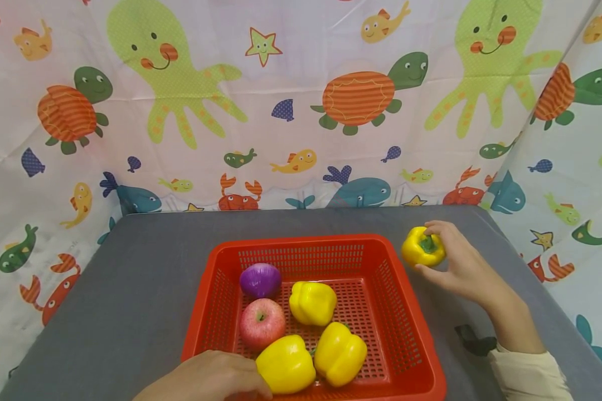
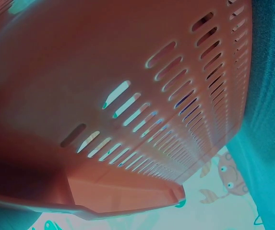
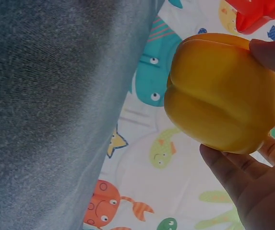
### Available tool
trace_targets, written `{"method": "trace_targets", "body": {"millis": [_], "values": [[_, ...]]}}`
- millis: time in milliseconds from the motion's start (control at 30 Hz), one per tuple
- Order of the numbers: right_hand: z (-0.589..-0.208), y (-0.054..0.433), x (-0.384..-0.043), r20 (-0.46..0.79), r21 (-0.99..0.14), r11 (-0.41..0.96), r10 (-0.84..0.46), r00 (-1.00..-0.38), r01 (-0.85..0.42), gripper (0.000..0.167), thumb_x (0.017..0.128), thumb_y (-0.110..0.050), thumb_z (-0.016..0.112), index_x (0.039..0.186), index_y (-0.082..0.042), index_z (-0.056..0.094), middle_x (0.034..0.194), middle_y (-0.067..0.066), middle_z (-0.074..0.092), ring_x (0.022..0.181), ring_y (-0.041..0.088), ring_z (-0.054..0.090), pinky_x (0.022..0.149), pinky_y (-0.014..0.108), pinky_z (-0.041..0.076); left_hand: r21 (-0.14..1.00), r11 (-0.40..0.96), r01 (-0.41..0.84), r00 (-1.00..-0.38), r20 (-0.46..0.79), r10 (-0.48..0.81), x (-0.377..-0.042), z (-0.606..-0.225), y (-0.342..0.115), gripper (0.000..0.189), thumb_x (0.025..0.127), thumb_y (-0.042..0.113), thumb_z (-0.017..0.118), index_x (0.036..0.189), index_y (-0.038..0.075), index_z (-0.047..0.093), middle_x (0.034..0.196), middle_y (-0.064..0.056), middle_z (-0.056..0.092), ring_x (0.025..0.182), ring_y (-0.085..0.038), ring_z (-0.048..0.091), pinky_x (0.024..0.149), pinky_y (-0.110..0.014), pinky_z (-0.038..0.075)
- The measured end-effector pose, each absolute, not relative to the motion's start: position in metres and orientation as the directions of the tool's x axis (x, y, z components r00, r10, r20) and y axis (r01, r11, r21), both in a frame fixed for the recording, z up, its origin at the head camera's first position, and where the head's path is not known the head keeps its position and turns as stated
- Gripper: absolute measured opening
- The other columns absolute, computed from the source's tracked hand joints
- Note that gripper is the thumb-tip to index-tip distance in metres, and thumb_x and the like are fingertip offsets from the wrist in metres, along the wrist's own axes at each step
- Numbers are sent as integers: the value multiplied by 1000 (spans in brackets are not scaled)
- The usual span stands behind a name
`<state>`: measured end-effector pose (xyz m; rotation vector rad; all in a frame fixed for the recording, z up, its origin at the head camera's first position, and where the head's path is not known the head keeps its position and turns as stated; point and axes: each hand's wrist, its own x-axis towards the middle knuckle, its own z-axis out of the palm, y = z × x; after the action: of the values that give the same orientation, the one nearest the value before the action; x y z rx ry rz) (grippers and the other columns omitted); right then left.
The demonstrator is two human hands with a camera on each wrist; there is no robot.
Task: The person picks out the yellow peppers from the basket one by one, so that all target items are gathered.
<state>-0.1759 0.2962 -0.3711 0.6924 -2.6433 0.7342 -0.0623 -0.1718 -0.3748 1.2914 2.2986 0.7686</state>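
Observation:
My right hand (image 1: 459, 264) holds a yellow bell pepper (image 1: 423, 247), green stem up, just outside the right rim of the red plastic basket (image 1: 406, 284). In the right wrist view, thumb and fingers pinch this yellow pepper (image 3: 223, 91) from opposite sides. My left hand (image 1: 208, 379) curls over the basket's near-left rim, fingertips beside a yellow bell pepper (image 1: 286, 365). Two more yellow peppers, one in the middle (image 1: 312, 303) and one near the front (image 1: 340, 355), lie inside with a red apple (image 1: 262, 324) and a purple onion (image 1: 261, 280).
A grey cloth-covered table (image 1: 130, 289) lies under the basket. Behind and at both sides hangs a white curtain (image 1: 291, 72) printed with sea animals. The left wrist view shows the basket's slotted wall (image 2: 142, 110) close up.

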Motion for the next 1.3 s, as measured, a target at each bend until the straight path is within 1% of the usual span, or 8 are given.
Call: {"method": "trace_targets", "body": {"millis": [33,100,500,767,900,1300], "values": [[-372,296,-176,405,-403,750,-369,-837,-525,68,73,-11,88,126,-1,46,136,19,47,112,34,50,84,56,52,630,424,651,-498,-69,865,-62,-375,-172,36,96,53,58,121,29,69,110,24,63,93,6,58,83,-24,53],[-374,296,-177,393,-408,748,-373,-840,-523,68,73,-11,88,126,-1,46,135,19,47,110,33,50,83,57,52,624,421,658,-495,-62,866,-62,-375,-172,36,96,53,58,121,29,69,110,24,63,93,6,58,83,-24,53],[-386,297,-182,303,-456,758,-360,-882,-467,68,73,-10,89,124,-4,45,130,17,48,105,30,51,81,54,55,628,418,656,-498,-56,865,-62,-375,-173,38,96,54,58,121,28,69,111,23,63,94,6,58,84,-24,53],[-390,299,-183,235,-507,755,-344,-909,-417,68,76,-18,88,127,-7,44,130,15,47,103,29,51,82,53,56,632,429,646,-503,-69,861,-61,-375,-173,38,95,54,58,122,29,69,112,23,63,95,6,58,84,-25,53],[-392,299,-184,219,-505,762,-341,-914,-405,68,76,-18,88,126,-7,44,129,14,47,103,29,51,83,52,56,632,448,632,-511,-94,854,-61,-375,-173,39,95,55,59,122,30,68,112,23,63,95,6,58,84,-26,53],[-395,299,-185,185,-485,778,-355,-916,-399,68,75,-12,88,126,-2,44,129,18,46,104,31,50,84,53,54,635,461,620,-518,-110,849,-61,-374,-173,39,94,56,59,123,30,68,111,24,63,94,6,58,85,-25,53]]}}
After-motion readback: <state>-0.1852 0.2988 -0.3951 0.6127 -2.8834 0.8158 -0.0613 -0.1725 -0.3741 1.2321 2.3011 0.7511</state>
